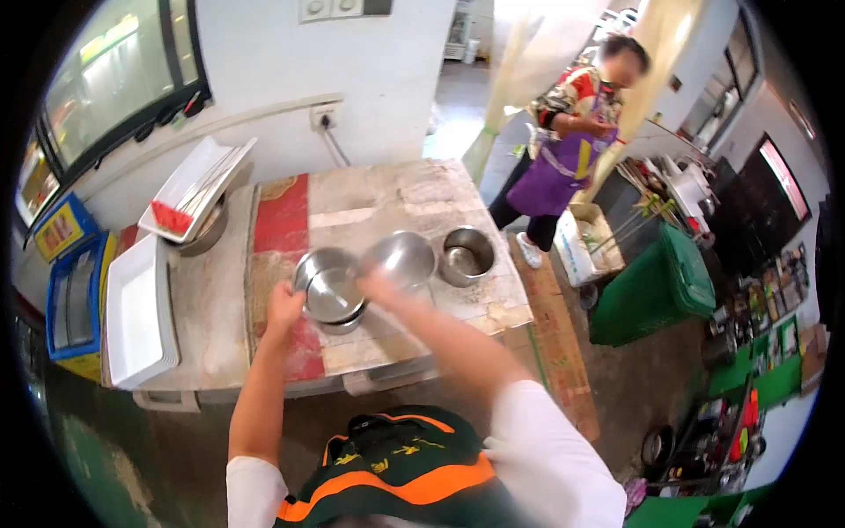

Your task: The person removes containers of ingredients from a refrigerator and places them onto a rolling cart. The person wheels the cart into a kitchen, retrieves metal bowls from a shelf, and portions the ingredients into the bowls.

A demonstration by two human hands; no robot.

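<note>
My left hand grips the left rim of a shiny metal basin, which sits on top of another metal vessel on the table. Between this basin and a second metal bowl is my right hand, smeared by motion. Its fingers touch or nearly touch the rims, and I cannot make out whether they hold one. The second bowl looks tilted and slightly blurred. A deeper metal pot stands to its right, near the table's right edge.
The worn table stands against the wall. On its left are stacked white trays and a white tray resting over a metal bowl. Beyond the right edge are a person in a purple apron and a green bin.
</note>
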